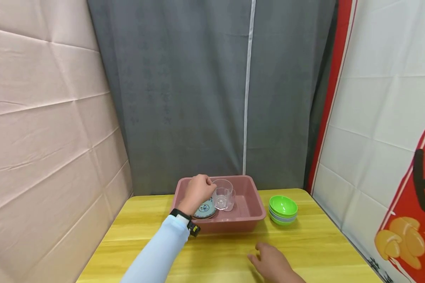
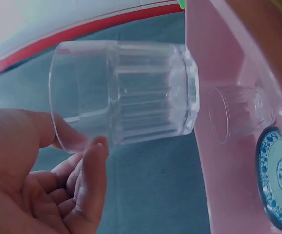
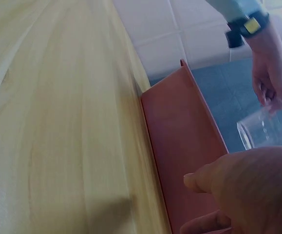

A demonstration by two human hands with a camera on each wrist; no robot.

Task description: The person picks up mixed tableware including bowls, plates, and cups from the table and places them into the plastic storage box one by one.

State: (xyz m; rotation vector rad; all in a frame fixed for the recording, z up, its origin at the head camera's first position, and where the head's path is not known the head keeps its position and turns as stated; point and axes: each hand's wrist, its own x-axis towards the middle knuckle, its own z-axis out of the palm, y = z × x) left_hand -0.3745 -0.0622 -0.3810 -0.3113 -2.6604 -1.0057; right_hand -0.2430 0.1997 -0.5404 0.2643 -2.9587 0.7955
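My left hand (image 1: 198,192) pinches a clear drinking glass (image 2: 126,92) by its rim, thumb on one side and fingers on the other. In the left wrist view the glass, fluted towards its base, hangs above a pink plastic basin (image 1: 246,198). Inside the basin stands another clear glass (image 2: 243,114), beside a blue-and-white patterned plate (image 2: 279,178). Bare of any object, my right hand (image 1: 272,262) hovers low over the table in front of the basin, fingers loosely bent. The right wrist view shows it close to the basin's near wall.
Right of the basin, a stack of green and grey bowls (image 1: 283,208) stands on the yellow wood-grain table (image 1: 145,228). Behind hangs a grey curtain (image 1: 198,98). Pale cloth walls rise at the left and right sides.
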